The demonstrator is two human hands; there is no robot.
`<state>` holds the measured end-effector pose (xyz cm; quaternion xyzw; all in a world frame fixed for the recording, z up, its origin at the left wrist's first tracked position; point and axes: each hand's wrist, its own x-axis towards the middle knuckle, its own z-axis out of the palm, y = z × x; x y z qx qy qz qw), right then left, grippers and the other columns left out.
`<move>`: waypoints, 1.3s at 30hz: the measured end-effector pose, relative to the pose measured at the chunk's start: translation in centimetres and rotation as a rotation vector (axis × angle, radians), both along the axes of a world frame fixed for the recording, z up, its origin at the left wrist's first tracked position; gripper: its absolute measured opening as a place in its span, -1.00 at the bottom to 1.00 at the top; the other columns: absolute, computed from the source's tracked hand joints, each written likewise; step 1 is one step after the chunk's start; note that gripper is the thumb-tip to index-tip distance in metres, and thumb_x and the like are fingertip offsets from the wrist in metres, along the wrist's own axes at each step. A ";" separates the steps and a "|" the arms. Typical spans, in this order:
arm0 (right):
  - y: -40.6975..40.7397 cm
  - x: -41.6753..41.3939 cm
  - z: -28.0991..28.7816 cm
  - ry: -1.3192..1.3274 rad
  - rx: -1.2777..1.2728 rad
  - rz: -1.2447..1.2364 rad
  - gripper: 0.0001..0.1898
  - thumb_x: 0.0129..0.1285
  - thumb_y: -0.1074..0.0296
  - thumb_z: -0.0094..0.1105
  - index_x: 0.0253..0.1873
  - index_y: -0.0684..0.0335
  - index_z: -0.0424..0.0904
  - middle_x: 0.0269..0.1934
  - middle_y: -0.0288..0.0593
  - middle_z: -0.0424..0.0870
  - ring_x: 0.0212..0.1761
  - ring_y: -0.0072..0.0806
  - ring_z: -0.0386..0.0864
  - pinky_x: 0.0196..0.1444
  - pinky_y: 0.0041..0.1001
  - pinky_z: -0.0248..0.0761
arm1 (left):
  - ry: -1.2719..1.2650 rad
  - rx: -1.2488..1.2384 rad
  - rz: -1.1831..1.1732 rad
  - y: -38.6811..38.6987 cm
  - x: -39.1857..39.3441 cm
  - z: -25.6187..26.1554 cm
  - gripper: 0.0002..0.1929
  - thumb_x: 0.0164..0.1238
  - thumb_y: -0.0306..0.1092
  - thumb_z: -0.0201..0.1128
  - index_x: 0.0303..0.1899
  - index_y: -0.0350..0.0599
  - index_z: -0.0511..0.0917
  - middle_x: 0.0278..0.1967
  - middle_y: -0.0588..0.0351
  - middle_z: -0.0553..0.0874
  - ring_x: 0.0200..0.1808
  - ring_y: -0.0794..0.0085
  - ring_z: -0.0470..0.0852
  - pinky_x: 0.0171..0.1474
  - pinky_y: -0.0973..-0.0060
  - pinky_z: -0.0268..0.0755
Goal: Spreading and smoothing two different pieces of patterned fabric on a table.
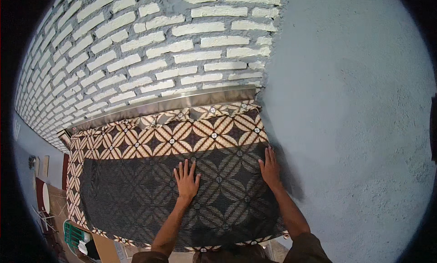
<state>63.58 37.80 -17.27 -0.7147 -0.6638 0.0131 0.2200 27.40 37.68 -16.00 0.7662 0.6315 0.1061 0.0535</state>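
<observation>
A dark sheer fabric (129, 194) lies spread over a brown-and-cream batik-patterned cloth (214, 135), whose floral motif shows through it. Both cover a flat surface in front of me. My left hand (186, 181) rests palm down near the middle of the dark fabric, its fingers spread. At the right edge of the fabric, close to the side wall, my right hand (270, 168) lies flat with the thumb apart. Neither hand grips anything. Along the far side the patterned cloth is gathered and wrinkled.
Behind the surface, a shiny metallic strip (184, 101) runs below a white brick wall (210, 27). A grey plastered wall (348, 102) stands close on the right. At lower left are a green plastic basket (72, 234), a cardboard panel (104, 244) and a white oval object (46, 197).
</observation>
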 end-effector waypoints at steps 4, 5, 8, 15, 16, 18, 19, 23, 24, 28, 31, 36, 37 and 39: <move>0.5 1.7 -0.6 0.191 -0.034 0.055 -0.40 0.51 0.16 -0.05 0.48 0.40 0.11 0.49 0.15 0.12 0.54 0.02 0.06 0.50 -0.16 0.06 | -0.009 -0.028 0.049 0.2 0.6 0.0 -0.44 0.57 0.03 -0.07 0.49 0.16 0.18 0.54 0.00 0.05 0.57 0.00 -0.10 0.52 -0.13 -0.38; 0.3 2.4 -0.7 0.330 0.000 0.093 -0.41 0.51 0.19 -0.05 0.48 0.41 0.11 0.49 0.15 0.12 0.54 0.03 0.07 0.50 -0.16 0.04 | -0.048 -0.026 0.050 0.3 0.9 0.1 -0.45 0.57 0.01 -0.06 0.49 0.14 0.18 0.54 0.00 0.05 0.57 -0.01 -0.10 0.52 -0.14 -0.38; -0.9 3.2 0.8 0.490 0.010 0.019 -0.43 0.52 0.22 -0.07 0.48 0.41 0.10 0.48 0.17 0.14 0.51 0.05 0.10 0.50 -0.14 0.04 | -0.135 -0.008 0.045 -1.0 -0.6 0.8 -0.46 0.57 -0.07 -0.02 0.48 0.09 0.20 0.54 -0.02 0.06 0.57 -0.01 -0.12 0.52 -0.14 -0.39; -8.3 1.9 1.1 0.226 -0.137 0.044 -0.43 0.49 0.20 -0.02 0.47 0.37 0.14 0.46 0.16 0.18 0.46 0.12 0.17 0.47 -0.08 0.08 | -0.073 -0.041 0.259 -10.4 -5.3 1.1 -0.46 0.54 -0.13 0.04 0.47 0.03 0.22 0.53 -0.02 0.09 0.57 -0.01 -0.12 0.52 -0.13 -0.38; -8.5 2.1 0.8 0.268 -0.134 0.019 -0.41 0.50 0.17 -0.03 0.49 0.33 0.10 0.47 0.15 0.16 0.49 0.09 0.13 0.49 -0.10 0.06 | -0.051 -0.056 0.248 -11.7 -5.7 1.0 -0.46 0.55 -0.12 0.03 0.47 0.03 0.21 0.53 -0.02 0.09 0.57 -0.02 -0.11 0.52 -0.13 -0.38; -8.4 0.9 1.0 0.333 -0.133 0.040 -0.39 0.50 0.14 -0.04 0.51 0.29 0.07 0.49 0.13 0.14 0.52 0.06 0.09 0.50 -0.12 0.04 | -0.005 -0.061 0.282 -14.2 -7.8 1.2 -0.45 0.55 -0.11 0.02 0.47 0.03 0.21 0.53 -0.01 0.08 0.57 -0.02 -0.11 0.52 -0.13 -0.39; -8.8 0.4 1.7 0.176 -0.188 -0.023 -0.38 0.51 0.12 -0.05 0.52 0.26 0.05 0.50 0.11 0.12 0.53 0.03 0.08 0.50 -0.10 0.04 | -0.027 -0.059 0.307 -15.3 -8.9 0.8 -0.46 0.55 -0.10 0.01 0.47 0.05 0.21 0.53 -0.01 0.07 0.56 -0.02 -0.10 0.52 -0.13 -0.39; -9.4 -0.4 0.6 -0.070 -0.270 -0.264 -0.36 0.54 -0.01 -0.17 0.54 0.20 0.01 0.54 0.04 0.03 0.56 -0.03 0.00 0.50 0.08 -0.08 | -0.067 -0.060 0.415 -17.7 -11.9 2.2 -0.46 0.56 -0.10 -0.01 0.48 0.08 0.20 0.53 -0.02 0.08 0.56 -0.03 -0.09 0.51 -0.13 -0.40; -9.6 -1.9 0.5 -0.073 -0.261 -0.225 -0.36 0.54 -0.01 -0.17 0.54 0.20 0.01 0.54 0.04 0.03 0.56 -0.03 0.00 0.50 0.08 -0.08 | -0.083 -0.069 0.457 -18.7 -13.1 2.6 -0.47 0.56 -0.10 -0.01 0.48 0.08 0.20 0.53 -0.02 0.08 0.56 -0.03 -0.10 0.52 -0.13 -0.40; -10.0 -10.0 1.4 -0.087 -0.308 -0.230 -0.34 0.54 -0.08 -0.26 0.54 0.26 0.02 0.57 -0.01 -0.10 0.61 -0.04 -0.18 0.45 0.34 -0.38 | -0.126 0.003 0.616 -22.8 -18.7 1.7 -0.47 0.54 -0.12 0.03 0.46 0.07 0.24 0.52 -0.05 0.10 0.56 -0.05 -0.08 0.51 -0.13 -0.39; -10.8 -17.5 2.0 -0.081 -0.370 -0.150 -0.32 0.54 -0.13 -0.32 0.55 0.23 -0.01 0.59 -0.05 -0.16 0.62 -0.06 -0.25 0.44 0.38 -0.44 | -0.145 0.039 0.624 -25.6 -21.6 1.4 -0.45 0.49 -0.14 0.08 0.45 0.04 0.25 0.52 -0.08 0.10 0.55 -0.08 -0.08 0.50 -0.18 -0.36; -12.6 -31.9 1.3 -0.054 -0.292 0.050 -0.32 0.55 -0.10 -0.31 0.54 0.29 0.00 0.58 0.03 -0.14 0.61 0.05 -0.24 0.39 0.45 -0.52 | -0.170 0.042 0.602 -30.9 -26.4 1.8 -0.44 0.45 -0.15 0.14 0.43 0.04 0.29 0.51 -0.08 0.12 0.54 -0.11 -0.04 0.48 -0.20 -0.32; -12.9 -35.2 1.5 -0.075 -0.251 0.063 -0.32 0.54 -0.12 -0.30 0.53 0.29 0.04 0.57 0.05 -0.09 0.60 0.06 -0.20 0.38 0.46 -0.50 | -0.188 0.035 0.589 -32.0 -27.5 1.7 -0.44 0.44 -0.15 0.15 0.43 0.06 0.30 0.51 -0.06 0.12 0.54 -0.11 -0.04 0.48 -0.22 -0.33; -14.7 -41.6 1.7 -0.074 -0.291 0.133 -0.31 0.54 -0.13 -0.33 0.53 0.27 0.03 0.57 0.05 -0.10 0.60 0.05 -0.22 0.38 0.45 -0.50 | -0.235 0.014 0.575 -34.9 -29.9 1.7 -0.44 0.41 -0.16 0.16 0.42 0.11 0.31 0.51 -0.03 0.13 0.54 -0.09 -0.02 0.47 -0.25 -0.32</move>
